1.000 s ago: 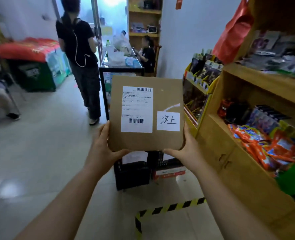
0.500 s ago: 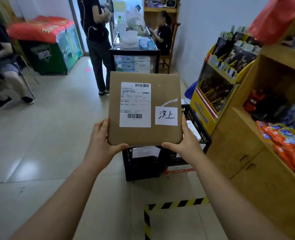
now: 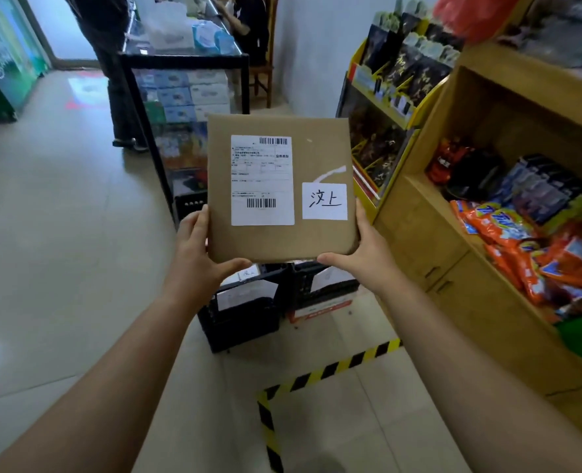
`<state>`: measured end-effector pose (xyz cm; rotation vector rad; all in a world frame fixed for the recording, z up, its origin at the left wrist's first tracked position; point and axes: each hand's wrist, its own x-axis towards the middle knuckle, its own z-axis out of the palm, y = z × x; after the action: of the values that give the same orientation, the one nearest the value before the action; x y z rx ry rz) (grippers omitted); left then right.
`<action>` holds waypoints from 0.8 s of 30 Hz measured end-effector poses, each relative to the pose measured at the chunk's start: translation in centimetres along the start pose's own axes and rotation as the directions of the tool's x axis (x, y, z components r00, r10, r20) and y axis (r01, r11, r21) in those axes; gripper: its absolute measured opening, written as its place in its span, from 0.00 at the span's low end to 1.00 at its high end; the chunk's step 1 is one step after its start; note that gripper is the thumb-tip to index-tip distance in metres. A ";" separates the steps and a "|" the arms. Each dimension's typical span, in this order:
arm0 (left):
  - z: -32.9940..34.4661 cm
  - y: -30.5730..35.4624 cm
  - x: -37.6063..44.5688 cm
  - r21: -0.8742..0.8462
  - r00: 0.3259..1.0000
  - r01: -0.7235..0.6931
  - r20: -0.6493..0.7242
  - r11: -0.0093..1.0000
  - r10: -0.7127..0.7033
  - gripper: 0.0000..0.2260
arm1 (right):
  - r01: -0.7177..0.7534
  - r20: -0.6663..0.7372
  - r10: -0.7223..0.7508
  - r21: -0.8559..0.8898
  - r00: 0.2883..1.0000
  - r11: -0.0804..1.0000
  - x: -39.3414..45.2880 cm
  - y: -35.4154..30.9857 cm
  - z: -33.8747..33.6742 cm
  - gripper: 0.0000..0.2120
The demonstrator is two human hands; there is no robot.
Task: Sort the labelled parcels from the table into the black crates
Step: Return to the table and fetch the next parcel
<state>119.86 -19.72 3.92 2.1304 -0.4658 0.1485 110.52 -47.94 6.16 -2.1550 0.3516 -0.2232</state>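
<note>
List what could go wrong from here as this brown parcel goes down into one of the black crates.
1. The brown parcel, held up by the left hand and right hand, hides much of the black crates, so it may well land in the wrong one.
2. Both crates already hold white-labelled parcels; it could settle tilted on them.
3. The yellow-black floor tape is underfoot; a foot might catch it.

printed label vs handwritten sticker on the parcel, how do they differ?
The printed label is taller, sits left of centre and carries barcodes and fine print. The handwritten sticker is smaller, squarish, lower right, with two pen-drawn characters. Both are white and stuck flat on the parcel.
</note>
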 end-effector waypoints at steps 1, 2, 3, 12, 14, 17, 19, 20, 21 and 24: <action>1.1 0.3 0.5 -0.004 1.000 -0.001 0.009 1.000 0.001 0.53 | -0.009 -0.007 0.009 0.000 1.000 1.000 0.4 0.7 -0.8 0.61; 2.2 0.7 1.1 -0.008 1.000 -0.003 0.019 1.000 0.004 0.52 | -0.014 -0.015 0.014 0.001 1.000 1.000 0.8 1.5 -1.6 0.61; 3.4 1.1 1.6 -0.012 0.999 -0.006 0.031 1.000 0.006 0.52 | -0.018 -0.025 0.018 0.002 1.000 1.000 1.2 2.3 -2.4 0.60; 13.3 4.9 6.4 0.013 0.996 0.024 0.082 1.000 -0.025 0.52 | -0.054 -0.012 0.054 0.024 0.998 0.998 6.4 9.3 -9.6 0.62; 14.5 5.0 7.2 0.029 0.996 0.050 0.074 0.998 -0.052 0.51 | -0.062 0.019 0.062 0.035 0.998 0.997 8.2 10.2 -10.0 0.62; 15.4 4.5 8.1 0.070 0.994 0.098 0.043 0.993 -0.101 0.51 | -0.044 0.064 0.043 0.020 0.997 0.999 11.2 11.5 -9.3 0.62; 15.4 3.6 8.3 0.078 0.991 0.133 0.018 0.988 -0.134 0.50 | -0.037 0.120 0.037 0.001 0.992 0.999 13.2 12.1 -8.1 0.62; 15.3 3.1 8.4 0.081 0.987 0.157 0.008 0.984 -0.158 0.50 | -0.038 0.156 0.038 -0.006 0.987 0.999 14.1 12.3 -7.3 0.63; 15.0 2.5 8.3 0.089 0.983 0.185 -0.002 0.979 -0.185 0.50 | -0.032 0.194 0.032 -0.003 0.980 0.999 15.0 12.4 -6.4 0.63; 13.5 0.5 8.3 0.106 0.960 0.279 -0.050 0.954 -0.275 0.52 | -0.012 0.287 0.004 0.024 0.958 1.000 17.1 11.8 -3.2 0.62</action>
<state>126.42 -33.24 -1.08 2.2752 -0.1369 0.0521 123.74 -62.53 -1.27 -2.1231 0.1883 0.0909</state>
